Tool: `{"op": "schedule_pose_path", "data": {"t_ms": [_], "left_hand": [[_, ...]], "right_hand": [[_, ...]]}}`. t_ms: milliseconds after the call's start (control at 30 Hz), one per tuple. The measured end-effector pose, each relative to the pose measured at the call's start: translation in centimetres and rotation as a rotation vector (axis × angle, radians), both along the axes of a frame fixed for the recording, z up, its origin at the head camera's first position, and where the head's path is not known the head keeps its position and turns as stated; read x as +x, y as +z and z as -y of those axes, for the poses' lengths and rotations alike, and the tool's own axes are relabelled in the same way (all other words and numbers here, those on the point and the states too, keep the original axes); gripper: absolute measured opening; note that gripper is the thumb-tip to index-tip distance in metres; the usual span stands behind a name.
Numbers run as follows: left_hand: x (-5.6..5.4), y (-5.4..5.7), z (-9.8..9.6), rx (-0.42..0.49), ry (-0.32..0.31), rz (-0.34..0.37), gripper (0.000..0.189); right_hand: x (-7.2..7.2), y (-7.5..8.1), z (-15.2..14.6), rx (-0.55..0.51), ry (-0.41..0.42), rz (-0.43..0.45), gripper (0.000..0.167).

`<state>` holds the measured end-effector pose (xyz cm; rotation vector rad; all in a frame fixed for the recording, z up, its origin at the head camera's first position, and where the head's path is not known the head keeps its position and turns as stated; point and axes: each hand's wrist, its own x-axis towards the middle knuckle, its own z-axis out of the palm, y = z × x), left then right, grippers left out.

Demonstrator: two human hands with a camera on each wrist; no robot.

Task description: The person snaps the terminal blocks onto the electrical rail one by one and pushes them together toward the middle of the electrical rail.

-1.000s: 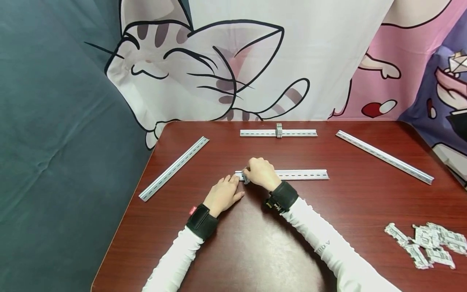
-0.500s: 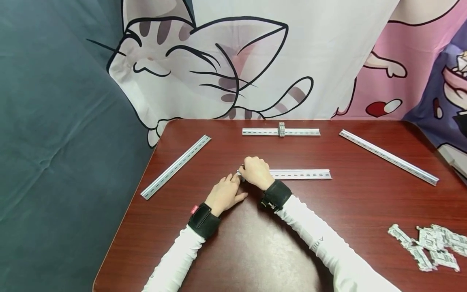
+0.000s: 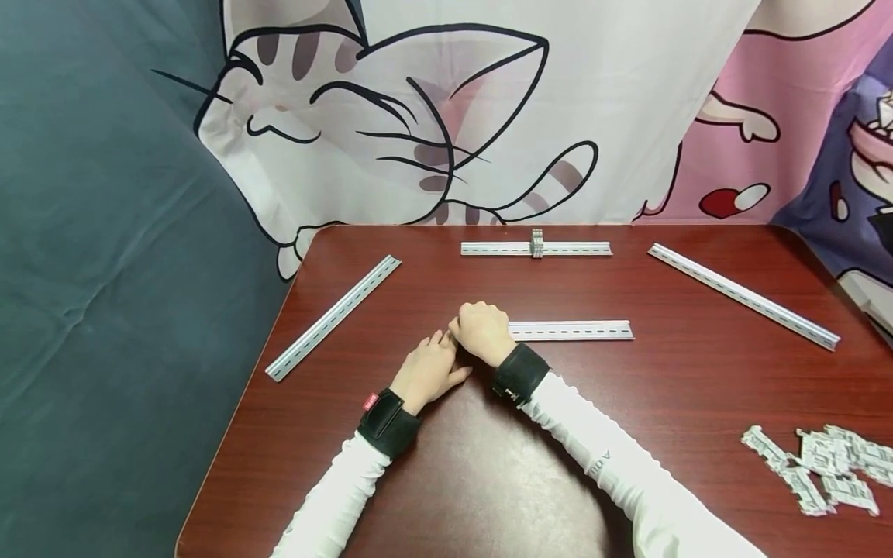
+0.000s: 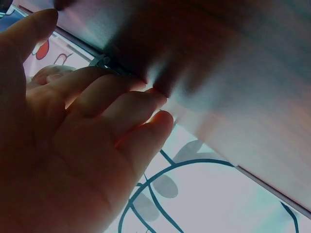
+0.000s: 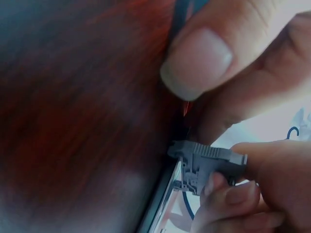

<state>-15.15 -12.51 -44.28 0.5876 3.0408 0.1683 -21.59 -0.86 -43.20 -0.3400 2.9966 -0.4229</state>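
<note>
My right hand [image 3: 481,332] is over the left end of the front slotted metal rail [image 3: 572,331]. In the right wrist view its fingers pinch a grey terminal block [image 5: 214,162] at the rail, with the ribbed top edge showing. That block is hidden under the hand in the head view. My left hand [image 3: 427,370] rests at the rail's left end, palm down, fingers extended and thumb spread. The left thumb [image 5: 201,63] looms large in the right wrist view. Left fingers [image 4: 131,109] reach to the rail end in the left wrist view.
A back rail [image 3: 586,249] carries a small stack of terminal blocks [image 3: 536,243]. Slanted rails lie left [image 3: 335,316] and right [image 3: 743,296]. Several loose pale terminal blocks [image 3: 823,461] lie at the right of the brown table [image 3: 530,480]. A printed curtain [image 3: 628,101] hangs behind.
My right hand has slid left along the rail with the terminal block, up against the left fingers, covering the block from the head view. The left hand has stayed in place.
</note>
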Motion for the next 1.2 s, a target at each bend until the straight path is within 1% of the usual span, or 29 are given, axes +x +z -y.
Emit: {"op": "schedule_pose_path", "data": {"t_ms": [167,367,500,733,867,1000,1200], "left_hand": [[0.12,0.00,0.04,0.001,-0.002,-0.030,0.060],[0.09,0.10,0.05,0.000,0.004,-0.030,0.062],[-0.05,0.00,0.06,-0.002,-0.007,-0.034,0.064],[0.01,-0.19,-0.06,0.009,-0.018,-0.060,0.065],[0.26,-0.34,-0.15,0.017,-0.026,-0.092,0.063],[0.25,-0.34,-0.22,0.009,-0.042,-0.117,0.063],[0.09,-0.22,-0.18,0.004,-0.048,-0.098,0.066]], "right_hand": [[0.09,-0.05,0.39,-0.008,-0.032,0.014,0.028],[0.09,0.11,0.66,0.000,-0.050,0.007,0.027],[-0.04,0.09,0.75,0.013,-0.054,0.009,0.024],[-0.28,-0.21,0.71,0.027,-0.065,0.038,0.025],[-0.36,-0.50,0.59,0.004,-0.075,0.063,0.024],[-0.50,-0.53,0.37,-0.029,-0.095,0.088,0.023],[-0.79,-0.14,0.47,-0.036,-0.106,0.137,0.022]]}}
